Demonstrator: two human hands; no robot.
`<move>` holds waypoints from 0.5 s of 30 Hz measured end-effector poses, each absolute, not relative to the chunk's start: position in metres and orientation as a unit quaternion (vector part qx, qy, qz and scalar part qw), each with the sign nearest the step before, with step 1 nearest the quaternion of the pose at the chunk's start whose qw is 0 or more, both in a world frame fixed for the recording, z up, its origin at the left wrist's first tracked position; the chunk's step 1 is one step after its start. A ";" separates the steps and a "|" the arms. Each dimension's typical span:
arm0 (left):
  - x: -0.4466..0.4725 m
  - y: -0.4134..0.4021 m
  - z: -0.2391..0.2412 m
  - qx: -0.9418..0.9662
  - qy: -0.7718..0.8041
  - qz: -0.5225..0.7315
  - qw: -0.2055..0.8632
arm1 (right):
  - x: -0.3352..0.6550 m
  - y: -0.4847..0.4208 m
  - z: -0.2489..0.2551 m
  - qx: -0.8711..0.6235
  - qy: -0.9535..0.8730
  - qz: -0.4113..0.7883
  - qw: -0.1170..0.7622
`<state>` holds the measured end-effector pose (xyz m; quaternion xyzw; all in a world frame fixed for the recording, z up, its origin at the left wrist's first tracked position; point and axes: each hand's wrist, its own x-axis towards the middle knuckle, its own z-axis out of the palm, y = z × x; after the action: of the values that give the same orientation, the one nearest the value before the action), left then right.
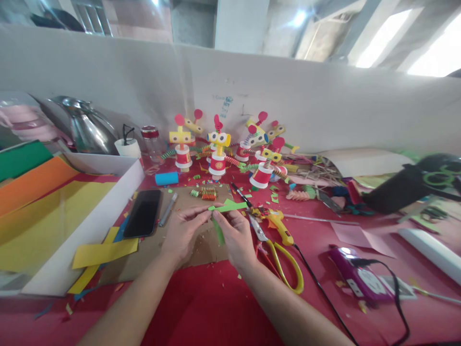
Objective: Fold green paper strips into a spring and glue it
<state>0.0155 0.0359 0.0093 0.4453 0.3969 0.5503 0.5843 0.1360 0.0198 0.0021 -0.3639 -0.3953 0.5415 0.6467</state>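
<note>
Both hands meet over a brown cardboard sheet [201, 252], pinching green paper strips [232, 206] between them. My left hand [185, 228] is closed with thumb and forefinger on the left end, where the strips come together. My right hand [234, 233] grips close beside it; one strip runs off to the right and another hangs down between the hands. Just behind lies a folded paper spring [209, 193] in orange and green. Right of my right hand are yellow-handled scissors [284, 269] and a yellow glue gun [280, 227].
Several paper-cup robot figures [217, 161] stand at the back. To the left are a phone [143, 213], a pen [168, 209], yellow paper strips [104, 253] and a white box [90, 216] of coloured sheets. A purple device [360, 276] with a black cable sits at right.
</note>
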 end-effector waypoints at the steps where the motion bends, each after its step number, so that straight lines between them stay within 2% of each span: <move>1: 0.014 0.036 0.011 0.469 0.399 0.547 0.567 | 0.136 0.020 0.003 -0.360 -0.396 0.546 0.644; 9: 0.005 0.038 0.021 0.592 0.408 0.508 0.474 | 0.140 0.022 0.001 -0.364 -0.455 0.488 0.649; 15: 0.003 0.038 0.020 0.612 0.433 0.470 0.466 | 0.144 0.023 -0.001 -0.393 -0.489 0.440 0.642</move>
<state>0.0027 0.0377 0.0197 0.6117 0.4332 0.4704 0.4658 0.1435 0.0232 -0.0007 -0.3934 -0.4893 0.4403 0.6419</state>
